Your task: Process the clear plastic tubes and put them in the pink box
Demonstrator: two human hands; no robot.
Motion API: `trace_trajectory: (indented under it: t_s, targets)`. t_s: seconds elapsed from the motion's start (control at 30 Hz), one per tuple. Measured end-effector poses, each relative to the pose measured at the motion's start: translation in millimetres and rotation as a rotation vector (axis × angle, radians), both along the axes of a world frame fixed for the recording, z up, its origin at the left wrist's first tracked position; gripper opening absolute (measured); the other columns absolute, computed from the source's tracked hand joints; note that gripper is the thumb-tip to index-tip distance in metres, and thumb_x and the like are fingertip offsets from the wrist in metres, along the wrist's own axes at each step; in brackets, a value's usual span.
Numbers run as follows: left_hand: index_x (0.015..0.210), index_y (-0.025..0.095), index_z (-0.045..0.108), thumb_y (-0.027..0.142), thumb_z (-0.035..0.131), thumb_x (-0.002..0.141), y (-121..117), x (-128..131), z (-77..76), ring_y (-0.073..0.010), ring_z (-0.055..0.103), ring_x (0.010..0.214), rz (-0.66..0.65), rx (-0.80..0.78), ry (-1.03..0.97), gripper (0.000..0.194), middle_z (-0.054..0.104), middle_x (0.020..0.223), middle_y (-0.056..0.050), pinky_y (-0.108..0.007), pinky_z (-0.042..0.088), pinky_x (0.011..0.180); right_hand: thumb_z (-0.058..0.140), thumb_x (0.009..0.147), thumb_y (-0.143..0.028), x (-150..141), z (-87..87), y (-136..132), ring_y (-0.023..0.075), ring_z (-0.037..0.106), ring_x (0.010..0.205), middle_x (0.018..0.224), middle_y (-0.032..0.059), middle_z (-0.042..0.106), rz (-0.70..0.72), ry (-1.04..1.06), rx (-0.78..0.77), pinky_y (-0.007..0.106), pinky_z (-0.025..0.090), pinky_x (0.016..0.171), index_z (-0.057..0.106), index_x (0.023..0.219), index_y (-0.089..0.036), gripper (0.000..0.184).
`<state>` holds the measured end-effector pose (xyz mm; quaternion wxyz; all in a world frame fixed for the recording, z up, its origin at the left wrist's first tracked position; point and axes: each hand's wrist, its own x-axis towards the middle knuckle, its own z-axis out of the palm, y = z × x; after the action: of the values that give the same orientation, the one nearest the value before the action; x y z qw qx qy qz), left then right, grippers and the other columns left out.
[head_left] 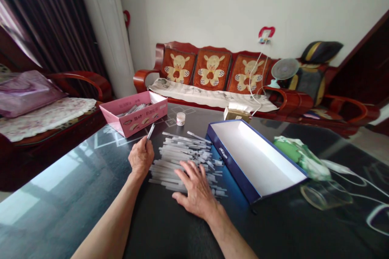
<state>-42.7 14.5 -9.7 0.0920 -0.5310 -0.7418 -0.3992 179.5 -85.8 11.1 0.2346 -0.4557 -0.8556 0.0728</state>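
Note:
My left hand is shut on a thin plastic-wrapped stick, which points up and away from me. A loose pile of similar wrapped sticks lies on the dark glass tabletop. My right hand rests flat on the near part of the pile with its fingers spread, and the sticks under it are hidden. To the right of the pile stands an open blue box with a white inside, its rim close to the sticks.
A pink cardboard box holding wrapped items stands at the far left of the table. Nearby are a small white jar and a tan packet. A green-and-white bag lies right of the blue box. A red wooden sofa stands behind.

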Motion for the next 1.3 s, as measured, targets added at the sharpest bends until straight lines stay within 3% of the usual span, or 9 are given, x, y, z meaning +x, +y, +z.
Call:
trace_trajectory:
  t_s: [0.07,0.13,0.27,0.43,0.63,0.8,0.97,1.07,1.3]
  targets:
    - [0.109,0.021,0.066,0.032,0.046,0.089,0.0,0.4,0.2,-0.0217,0.06,0.074,0.004,-0.004,-0.001,0.03,0.069,0.086,-0.008,-0.03,0.041,0.066,0.066,0.079,-0.033,2.4,-1.5,2.4,0.0288,0.037,0.131,0.138,0.0065,0.05,-0.017,-0.001,0.002,0.052,0.024,0.109,0.058,0.12,-0.028,0.043]
    - [0.109,0.02,0.066,0.029,0.045,0.09,-0.7,3.0,0.7,-0.0208,0.06,0.078,-0.081,0.052,0.055,0.029,0.069,0.089,-0.008,-0.029,0.042,0.068,0.064,0.079,-0.027,6.5,-2.2,5.2,0.0276,0.038,0.131,0.135,0.0058,0.053,-0.036,0.01,0.012,0.052,0.022,0.109,0.06,0.114,-0.027,0.035]
    - [0.108,0.018,0.066,0.026,0.04,0.094,-3.5,16.3,1.5,-0.0192,0.057,0.077,-0.323,0.167,0.211,0.03,0.066,0.08,-0.006,-0.029,0.043,0.074,0.069,0.073,-0.029,11.6,-0.9,7.2,0.0303,0.036,0.132,0.136,0.0076,0.051,-0.039,0.018,0.001,0.055,0.02,0.11,0.06,0.115,-0.026,0.043]
    - [0.109,0.019,0.065,0.025,0.039,0.096,-9.1,35.4,-0.1,-0.0185,0.054,0.075,-0.489,0.157,0.293,0.03,0.061,0.073,-0.004,-0.03,0.042,0.076,0.069,0.073,-0.036,12.0,3.4,5.3,0.0313,0.034,0.134,0.14,0.0078,0.048,-0.017,-0.003,-0.06,0.057,0.018,0.11,0.057,0.12,-0.027,0.05]
    - [0.109,0.018,0.065,0.026,0.04,0.095,-7.8,33.5,-2.6,-0.0183,0.056,0.076,-0.468,0.138,0.275,0.03,0.063,0.076,-0.005,-0.028,0.042,0.075,0.068,0.076,-0.043,7.7,5.6,1.8,0.0317,0.034,0.135,0.144,0.0098,0.045,-0.015,-0.029,-0.057,0.059,0.02,0.11,0.054,0.125,-0.025,0.054]
    - [0.105,0.018,0.067,0.026,0.041,0.093,-1.5,18.6,-2.9,-0.0189,0.057,0.076,-0.304,0.149,0.192,0.03,0.066,0.077,-0.005,-0.028,0.041,0.073,0.07,0.067,-0.062,1.2,1.3,-4.0,0.0368,0.025,0.14,0.153,0.0109,0.031,0.04,-0.087,-0.06,0.064,0.017,0.11,0.043,0.138,-0.026,0.084]
    - [0.105,0.018,0.067,0.027,0.042,0.092,0.4,13.3,-2.9,-0.0195,0.058,0.078,-0.241,0.158,0.155,0.029,0.067,0.08,-0.006,-0.028,0.041,0.073,0.066,0.08,-0.044,-4.6,-1.7,-3.0,0.0328,0.025,0.14,0.15,0.0049,0.038,0.023,-0.094,-0.017,0.064,0.014,0.111,0.052,0.129,-0.031,0.053]
    - [0.105,0.019,0.067,0.028,0.042,0.093,-0.8,16.9,-2.7,-0.0188,0.058,0.077,-0.275,0.164,0.181,0.029,0.066,0.078,-0.005,-0.027,0.042,0.073,0.065,0.082,-0.038,-4.9,-1.2,0.0,0.0313,0.028,0.138,0.147,0.0048,0.043,-0.005,-0.072,-0.004,0.062,0.013,0.112,0.054,0.126,-0.029,0.046]
    - [0.105,0.02,0.067,0.025,0.043,0.093,-8.4,32.8,2.2,-0.0185,0.056,0.076,-0.465,0.188,0.285,0.027,0.062,0.072,-0.004,-0.029,0.043,0.076,0.07,0.075,-0.043,-3.0,4.3,-3.5,0.033,0.032,0.136,0.143,0.0073,0.048,0.052,0.001,0.012,0.061,0.013,0.112,0.056,0.124,-0.027,0.054]
